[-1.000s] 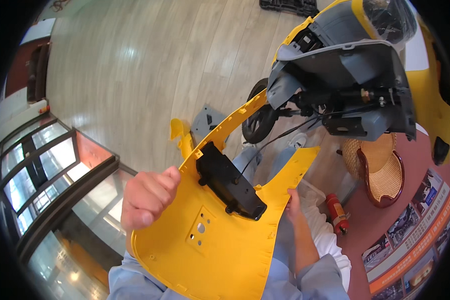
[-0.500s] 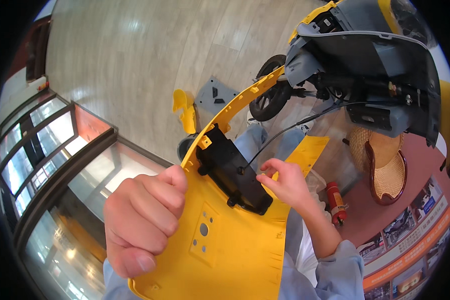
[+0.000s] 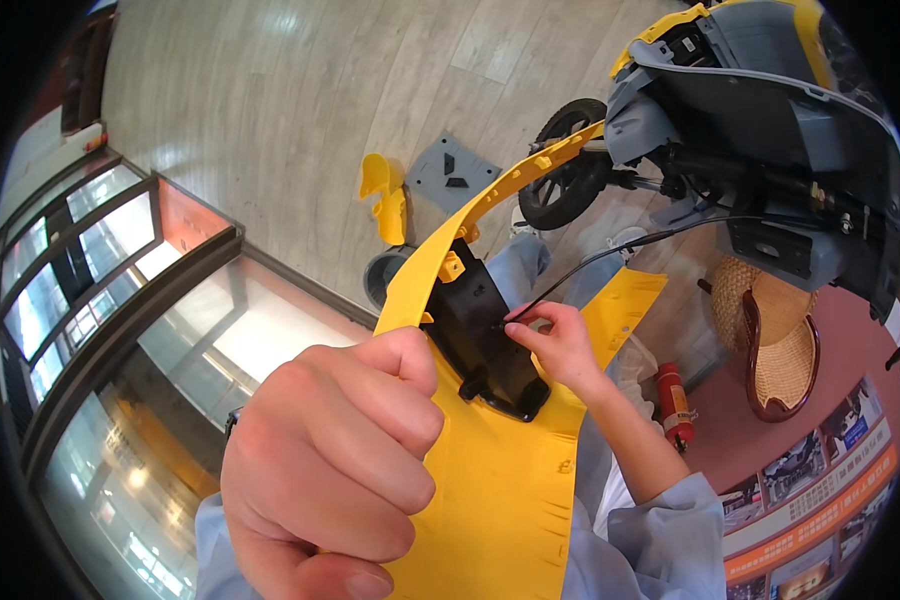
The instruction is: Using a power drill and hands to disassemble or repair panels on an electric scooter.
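A large curved yellow plastic panel [image 3: 500,490] lies in front of me with its inner side showing. A long black plastic box [image 3: 470,315] is set in it. My right hand [image 3: 558,345] pinches a black cable [image 3: 610,242] between thumb and fingertips, right at the box's face. That cable runs up to the underside of a partly stripped scooter [image 3: 770,190]. My left hand [image 3: 335,470] is a closed fist, close to the camera, over the panel's left edge. What lies inside that fist is hidden.
The scooter's front wheel [image 3: 570,165] stands beyond the panel. A grey plate [image 3: 452,170], a yellow part [image 3: 385,195] and a dark bin [image 3: 380,275] are on the floor. A glass case [image 3: 190,330] borders the left; a red extinguisher [image 3: 675,405] and a woven hat [image 3: 780,350] are right.
My right fingers have closed on the cable beside the black box; before, they were apart from it. My left fist appears larger and further right, covering more of the panel.
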Available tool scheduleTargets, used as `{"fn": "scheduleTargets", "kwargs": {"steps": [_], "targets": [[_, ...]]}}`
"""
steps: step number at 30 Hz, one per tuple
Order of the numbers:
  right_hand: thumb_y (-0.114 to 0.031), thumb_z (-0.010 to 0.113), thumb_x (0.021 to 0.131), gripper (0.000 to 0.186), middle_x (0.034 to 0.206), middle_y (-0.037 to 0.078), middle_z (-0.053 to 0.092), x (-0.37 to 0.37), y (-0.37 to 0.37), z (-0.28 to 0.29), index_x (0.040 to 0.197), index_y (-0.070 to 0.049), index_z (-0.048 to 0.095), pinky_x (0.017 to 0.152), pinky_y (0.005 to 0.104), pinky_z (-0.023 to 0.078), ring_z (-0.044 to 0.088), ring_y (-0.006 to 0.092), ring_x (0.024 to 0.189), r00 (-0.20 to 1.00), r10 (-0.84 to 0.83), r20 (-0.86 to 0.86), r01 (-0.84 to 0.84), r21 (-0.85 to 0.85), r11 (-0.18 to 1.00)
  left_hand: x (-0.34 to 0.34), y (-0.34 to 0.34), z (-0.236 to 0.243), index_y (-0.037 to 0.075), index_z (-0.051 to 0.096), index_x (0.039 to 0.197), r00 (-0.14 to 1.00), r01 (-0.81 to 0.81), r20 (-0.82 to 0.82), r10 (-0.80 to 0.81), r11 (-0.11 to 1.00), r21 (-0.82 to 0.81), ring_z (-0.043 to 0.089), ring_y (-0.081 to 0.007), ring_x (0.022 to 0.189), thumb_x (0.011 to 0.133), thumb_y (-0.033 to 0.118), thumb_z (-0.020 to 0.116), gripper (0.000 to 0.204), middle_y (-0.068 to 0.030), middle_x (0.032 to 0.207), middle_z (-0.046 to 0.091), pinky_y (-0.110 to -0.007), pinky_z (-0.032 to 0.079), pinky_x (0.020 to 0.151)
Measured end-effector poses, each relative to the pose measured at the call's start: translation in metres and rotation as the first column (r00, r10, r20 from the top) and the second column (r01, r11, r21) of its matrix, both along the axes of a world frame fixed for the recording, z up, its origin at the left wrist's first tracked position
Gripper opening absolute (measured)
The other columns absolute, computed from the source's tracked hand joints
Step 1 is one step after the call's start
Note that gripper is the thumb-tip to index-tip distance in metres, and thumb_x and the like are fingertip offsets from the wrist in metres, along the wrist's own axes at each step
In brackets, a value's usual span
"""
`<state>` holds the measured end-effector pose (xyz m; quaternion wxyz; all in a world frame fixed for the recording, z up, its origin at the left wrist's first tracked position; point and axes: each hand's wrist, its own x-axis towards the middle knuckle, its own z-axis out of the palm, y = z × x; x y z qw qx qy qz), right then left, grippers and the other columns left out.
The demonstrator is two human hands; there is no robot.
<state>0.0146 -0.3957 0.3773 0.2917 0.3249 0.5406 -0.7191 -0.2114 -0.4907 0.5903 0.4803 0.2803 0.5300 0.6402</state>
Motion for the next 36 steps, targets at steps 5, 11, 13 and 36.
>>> {"fn": "scheduleTargets", "kwargs": {"steps": [5,11,13,36], "targets": [[-0.013,0.07,0.081,0.014,0.082,0.002,0.068,0.006,-0.006,-0.007,0.09,-0.002,0.069,0.066,0.0239,0.045,0.059,0.0092,0.073,0.996,-0.09,0.024,0.092,-0.069,0.993,0.001,0.0,0.001,0.01,0.049,0.049,1.0,0.021,0.021,-0.021,1.0,-0.011,0.031,-0.01,0.039,0.072,0.024,0.061,0.03,0.0028,0.047,0.047,-0.032,0.028,0.062],[-0.012,0.069,0.083,0.013,0.083,0.004,0.066,0.006,-0.011,-0.012,0.089,-0.001,0.066,0.069,0.0245,0.045,0.059,0.009,0.077,0.993,-0.101,0.059,0.108,-0.136,0.985,0.007,0.002,0.002,0.01,0.052,0.051,0.999,-0.035,0.027,0.036,0.999,-0.029,0.032,-0.0097,0.039,0.073,0.025,0.062,0.028,0.0026,0.049,0.051,-0.032,0.028,0.062],[-0.012,0.069,0.083,0.013,0.084,0.004,0.066,0.005,-0.009,-0.012,0.089,-0.001,0.066,0.069,0.0245,0.045,0.059,0.009,0.077,0.994,-0.081,0.076,0.092,-0.156,0.983,0.01,0.004,0.003,0.01,0.052,0.051,0.996,-0.081,0.039,0.082,0.996,-0.039,0.032,-0.0097,0.039,0.073,0.025,0.062,0.029,0.0026,0.049,0.051,-0.032,0.028,0.062],[-0.006,0.073,0.072,0.028,0.086,0.001,0.068,-0.015,0.005,0.022,0.097,-0.003,0.062,0.049,0.0202,0.035,0.038,0.0022,0.05,0.998,-0.068,-0.016,0.066,-0.089,0.994,-0.021,0.028,0.018,0.01,0.045,0.044,0.989,0.148,0.016,-0.148,0.987,-0.066,0.032,-0.009,0.04,0.078,0.03,0.06,0.042,0.0047,0.043,0.041,-0.029,0.027,0.062]]}}
